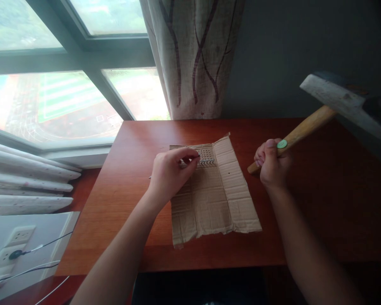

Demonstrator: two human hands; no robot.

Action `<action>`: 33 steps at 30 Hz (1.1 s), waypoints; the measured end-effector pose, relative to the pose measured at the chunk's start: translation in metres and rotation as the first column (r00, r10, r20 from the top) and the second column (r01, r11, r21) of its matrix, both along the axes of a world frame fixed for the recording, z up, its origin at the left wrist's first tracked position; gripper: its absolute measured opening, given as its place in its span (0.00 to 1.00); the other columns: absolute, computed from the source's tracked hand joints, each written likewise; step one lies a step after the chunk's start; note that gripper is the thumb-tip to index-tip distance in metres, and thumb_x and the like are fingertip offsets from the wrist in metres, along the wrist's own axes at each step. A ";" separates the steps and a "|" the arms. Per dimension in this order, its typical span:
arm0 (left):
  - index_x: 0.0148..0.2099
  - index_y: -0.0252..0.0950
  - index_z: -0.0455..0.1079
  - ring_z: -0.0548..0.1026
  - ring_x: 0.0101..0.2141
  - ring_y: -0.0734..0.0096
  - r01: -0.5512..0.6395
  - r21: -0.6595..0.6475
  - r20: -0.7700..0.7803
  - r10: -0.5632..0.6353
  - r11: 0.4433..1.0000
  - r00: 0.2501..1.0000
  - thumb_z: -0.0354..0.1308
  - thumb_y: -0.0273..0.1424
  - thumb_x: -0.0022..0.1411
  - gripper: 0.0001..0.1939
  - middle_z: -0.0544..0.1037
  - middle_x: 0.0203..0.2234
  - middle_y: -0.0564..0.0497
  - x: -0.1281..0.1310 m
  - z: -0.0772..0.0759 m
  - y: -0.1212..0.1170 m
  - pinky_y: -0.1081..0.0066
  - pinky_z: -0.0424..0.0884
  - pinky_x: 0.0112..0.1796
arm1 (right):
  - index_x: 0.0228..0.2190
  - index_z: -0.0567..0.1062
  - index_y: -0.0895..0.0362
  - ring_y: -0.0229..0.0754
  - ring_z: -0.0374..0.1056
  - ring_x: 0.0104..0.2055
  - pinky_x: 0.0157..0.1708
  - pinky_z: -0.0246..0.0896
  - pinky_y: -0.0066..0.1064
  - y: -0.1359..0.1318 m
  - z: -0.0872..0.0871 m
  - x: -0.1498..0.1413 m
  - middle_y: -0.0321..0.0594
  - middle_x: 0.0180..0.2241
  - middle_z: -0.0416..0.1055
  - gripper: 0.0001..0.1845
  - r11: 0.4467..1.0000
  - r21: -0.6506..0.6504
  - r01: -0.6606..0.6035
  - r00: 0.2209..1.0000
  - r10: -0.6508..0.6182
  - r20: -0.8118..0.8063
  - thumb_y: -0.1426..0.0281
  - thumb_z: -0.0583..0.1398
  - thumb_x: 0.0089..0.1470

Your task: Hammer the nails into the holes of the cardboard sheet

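Note:
My right hand (pixel 273 163) is wrapped around the wooden handle of a hammer (pixel 311 123). The hammer is raised and tilted above the right side of the table, its metal head up to the right. A round green sticker shows on the handle. My left hand (pixel 173 171) is closed in a pinch at the left edge of a small block with a grid of dark dots (pixel 205 153). What the fingertips hold is too small to make out. Short shiny pins, like nails, stand along the block's near edge. Underneath lies a creased piece of cardboard (pixel 209 199).
The reddish wooden table (pixel 114 203) has a window (pixel 76 106) and curtain (pixel 200 63) behind it. A small shiny thin piece (pixel 150 177) lies partly hidden beside my left hand. Wall sockets (pixel 20 237) with a plug and cables are at lower left.

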State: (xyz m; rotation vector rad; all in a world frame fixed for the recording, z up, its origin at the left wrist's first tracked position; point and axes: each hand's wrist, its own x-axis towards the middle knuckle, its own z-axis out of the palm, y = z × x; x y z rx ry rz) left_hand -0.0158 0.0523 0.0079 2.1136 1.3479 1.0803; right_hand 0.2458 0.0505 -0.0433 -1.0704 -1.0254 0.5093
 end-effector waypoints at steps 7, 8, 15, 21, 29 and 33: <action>0.35 0.38 0.79 0.76 0.25 0.74 0.008 0.008 -0.012 -0.008 1.000 1.000 0.62 0.29 0.60 0.04 0.80 0.24 0.54 0.000 0.002 -0.001 0.76 0.70 0.28 | 0.19 0.57 0.52 0.32 0.50 0.14 0.12 0.45 0.28 -0.001 0.002 0.000 0.27 0.14 0.53 0.30 1.000 -0.022 0.013 1.000 -0.013 0.006 0.47 0.62 0.58; 0.35 0.38 0.79 0.76 0.25 0.74 0.008 0.009 -0.010 -0.008 1.000 1.000 0.62 0.29 0.60 0.04 0.80 0.24 0.54 0.000 0.001 -0.001 0.76 0.70 0.27 | 0.19 0.57 0.52 0.32 0.50 0.14 0.12 0.45 0.28 -0.001 0.002 0.000 0.27 0.14 0.52 0.30 1.000 -0.023 0.014 1.000 -0.014 0.006 0.47 0.62 0.58; 0.35 0.37 0.79 0.74 0.23 0.75 0.005 -0.005 0.019 -0.005 1.000 1.000 0.63 0.29 0.60 0.04 0.79 0.23 0.54 -0.001 -0.003 0.000 0.76 0.68 0.25 | 0.18 0.57 0.52 0.32 0.50 0.14 0.13 0.44 0.28 0.000 0.000 0.001 0.27 0.13 0.52 0.30 1.000 -0.009 0.008 1.000 -0.008 0.005 0.49 0.63 0.58; 0.34 0.37 0.79 0.74 0.23 0.75 0.008 -0.022 0.050 -0.007 1.000 0.999 0.63 0.31 0.59 0.04 0.79 0.22 0.54 0.000 -0.005 0.000 0.76 0.67 0.24 | 0.19 0.57 0.52 0.32 0.50 0.14 0.13 0.45 0.28 -0.001 0.001 0.000 0.27 0.13 0.53 0.30 1.000 -0.018 0.008 1.000 -0.008 0.009 0.48 0.63 0.58; 0.34 0.37 0.79 0.74 0.23 0.76 -0.007 -0.014 0.045 0.008 1.000 0.999 0.64 0.30 0.59 0.03 0.80 0.23 0.54 0.001 -0.008 -0.002 0.75 0.68 0.26 | 0.19 0.57 0.52 0.32 0.50 0.14 0.13 0.45 0.27 -0.001 0.001 0.000 0.27 0.14 0.53 0.29 1.000 -0.017 0.007 1.000 -0.007 0.010 0.49 0.63 0.58; 0.34 0.37 0.78 0.74 0.23 0.75 -0.003 -0.019 0.049 0.003 1.000 0.999 0.64 0.30 0.59 0.03 0.79 0.23 0.54 0.000 -0.008 -0.003 0.76 0.68 0.26 | 0.19 0.57 0.52 0.32 0.50 0.14 0.13 0.45 0.27 -0.001 0.001 0.000 0.27 0.14 0.53 0.29 1.000 -0.006 -0.014 1.000 0.014 0.003 0.50 0.63 0.59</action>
